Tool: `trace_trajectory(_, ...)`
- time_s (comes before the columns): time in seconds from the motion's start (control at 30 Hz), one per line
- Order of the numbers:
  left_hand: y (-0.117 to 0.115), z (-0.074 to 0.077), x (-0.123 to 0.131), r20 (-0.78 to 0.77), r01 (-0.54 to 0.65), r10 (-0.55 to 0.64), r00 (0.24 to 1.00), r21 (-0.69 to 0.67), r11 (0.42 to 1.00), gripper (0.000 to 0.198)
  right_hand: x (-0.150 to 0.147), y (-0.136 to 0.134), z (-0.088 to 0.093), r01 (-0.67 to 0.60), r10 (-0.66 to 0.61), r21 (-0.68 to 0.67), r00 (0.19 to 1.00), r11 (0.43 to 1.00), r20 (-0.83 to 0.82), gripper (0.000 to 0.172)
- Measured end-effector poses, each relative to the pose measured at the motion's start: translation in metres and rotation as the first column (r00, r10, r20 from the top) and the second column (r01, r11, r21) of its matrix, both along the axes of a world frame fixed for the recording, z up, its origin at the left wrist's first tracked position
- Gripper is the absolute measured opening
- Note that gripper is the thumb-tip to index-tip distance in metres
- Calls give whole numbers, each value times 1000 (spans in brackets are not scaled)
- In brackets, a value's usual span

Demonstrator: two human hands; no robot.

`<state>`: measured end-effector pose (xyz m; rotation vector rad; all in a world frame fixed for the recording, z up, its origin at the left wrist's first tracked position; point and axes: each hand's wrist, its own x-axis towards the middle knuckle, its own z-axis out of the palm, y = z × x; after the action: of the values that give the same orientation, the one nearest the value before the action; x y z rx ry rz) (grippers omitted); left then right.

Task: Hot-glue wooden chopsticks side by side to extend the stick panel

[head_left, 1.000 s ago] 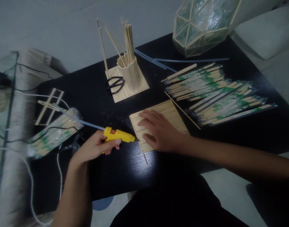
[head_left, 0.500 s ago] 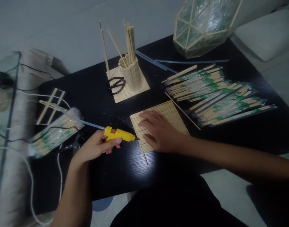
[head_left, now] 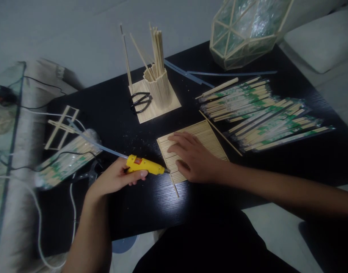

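Glue gun (head_left: pixel 145 165) in head view, left hand (head_left: pixel 113 178) fingers clamped around it, nozzle (head_left: pixel 166 171) at left edge of stick mat (head_left: pixel 212 138); right hand (head_left: pixel 195 159) on mat, fingers apart; mat on black table (head_left: pixel 134 216)

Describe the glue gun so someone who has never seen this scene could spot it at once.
On the black table, find the stick mat under the right hand. Just left of it, the left hand grips the glue gun, which points toward the mat's left edge. Its bright yellow body sets it apart from the pale mat and black table.
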<state>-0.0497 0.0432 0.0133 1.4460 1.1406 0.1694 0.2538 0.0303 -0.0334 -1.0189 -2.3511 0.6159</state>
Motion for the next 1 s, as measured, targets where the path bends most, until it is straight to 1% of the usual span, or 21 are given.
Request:
trace_trajectory(0.13,-1,1,4,-3,51,-51,999,-38,998,28,0,0,1,6,-6,-11,1000,1000,3,38)
trace_trajectory(0.27,-1,0,7,-16,57,-57,998,-28,998,30,0,0,1,8,-8,-14,1000,1000,6,39)
trace_trajectory(0.53,2,2,7,-12,-4,4,1000,14,1000,31,0,-1,0,4,-4,7,1000,1000,8,38)
trace_trajectory(0.63,0,0,6,-6,18,-18,1000,-22,1000,29,0,0,0,6,-6,-17,1000,1000,8,39)
trace_trajectory(0.73,-2,-2,4,-3,76,-77,997,-85,993,28,1,-1,1,7,-7,-10,1000,1000,13,38)
trace_trajectory(0.8,-3,-3,3,4,96,-96,995,-104,990,29,1,-1,1,6,-6,-1,1000,1000,19,37)
trace_trajectory(0.9,-1,-3,2,7,74,-73,997,-80,994,29,1,-1,1,6,-6,7,1000,1000,20,37)
trace_trajectory(1.0,1,-2,2,13,21,-20,1000,-33,999,28,1,-1,0,0,0,18,1000,1000,19,37)
